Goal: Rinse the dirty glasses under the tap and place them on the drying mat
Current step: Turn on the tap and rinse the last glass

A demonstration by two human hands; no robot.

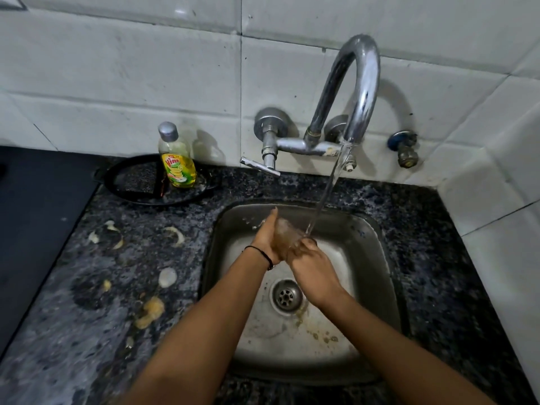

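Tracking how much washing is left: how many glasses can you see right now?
1. The glass is over the sink, held between the left hand and right hand by the running water. Others may sit outside the view.

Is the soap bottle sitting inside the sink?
No, the soap bottle stands on the counter, left of the tap.

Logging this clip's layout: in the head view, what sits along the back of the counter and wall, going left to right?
Dark mat → black round tray → yellow dish soap bottle → tap lever → curved spout with water running → small blue-capped valve.
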